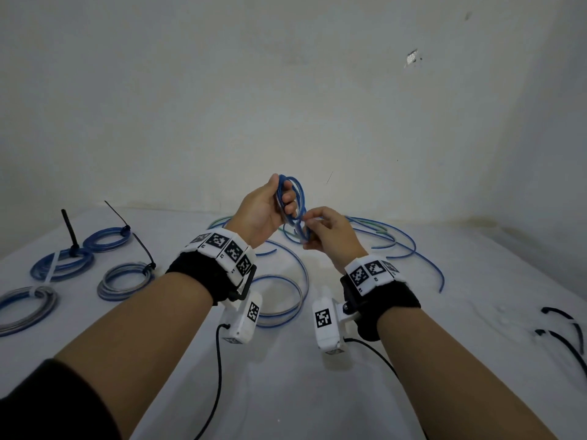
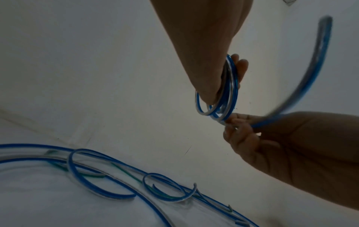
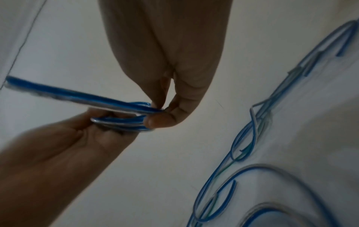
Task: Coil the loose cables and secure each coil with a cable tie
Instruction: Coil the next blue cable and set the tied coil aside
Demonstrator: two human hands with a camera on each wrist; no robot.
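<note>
My left hand (image 1: pixel 275 203) (image 2: pixel 231 75) (image 3: pixel 101 122) is raised above the table and grips a small coil of blue cable (image 1: pixel 296 198) (image 2: pixel 227 98) (image 3: pixel 124 122) between thumb and fingers. My right hand (image 1: pixel 313 228) (image 2: pixel 239 124) (image 3: pixel 159 113) is just right of and below it, pinching the same cable's loose tail (image 2: pixel 314 73) (image 3: pixel 77 95) at the coil's lower edge. The tail sticks out stiffly from the pinch. More loose blue and green cables (image 1: pixel 381 236) (image 2: pixel 108 176) (image 3: pixel 252 138) lie tangled on the white table beneath both hands.
Several tied coils (image 1: pixel 108 238) (image 1: pixel 63 265) (image 1: pixel 125 281) (image 1: pixel 22 304) with black or white ties lie at the left of the table (image 1: pixel 286 392). Another loose blue loop (image 1: pixel 279 300) sits between my wrists. Black cable ties (image 1: pixel 562 328) lie at the right edge. A white wall (image 1: pixel 286 90) stands close behind.
</note>
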